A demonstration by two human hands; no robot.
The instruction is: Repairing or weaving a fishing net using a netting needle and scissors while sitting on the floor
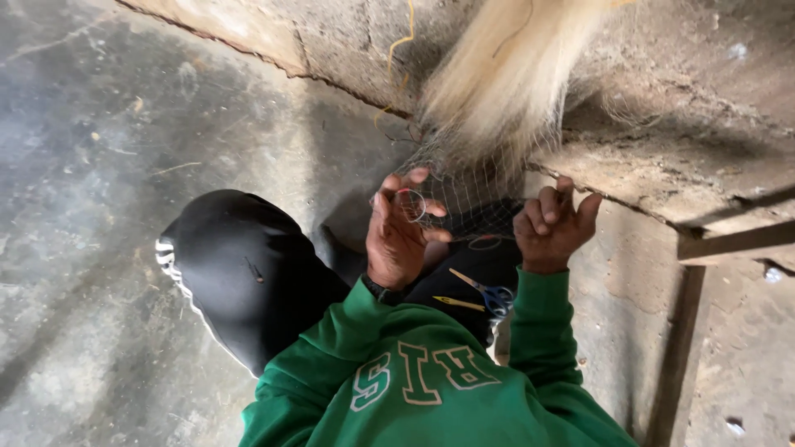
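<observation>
- Left hand [397, 232] raised, fingers partly curled, thumb and forefinger pinching a fine net [464, 199]; a thin thread loop sits at the fingertips
- Right hand [551, 223] closed in a loose fist, gripping the net's right side; what lies inside the fist cannot be told
- Net stretched between both hands, hanging from a pale blond hair bundle [505, 74] that drapes over the concrete ledge [662, 165]
- Scissors [484, 291], blue and yellow handles, lie on the dark lap below the hands, touching neither
- Green sleeves at both wrists; black trouser knee [240, 265] bent at left, over the grey floor [83, 165]
</observation>
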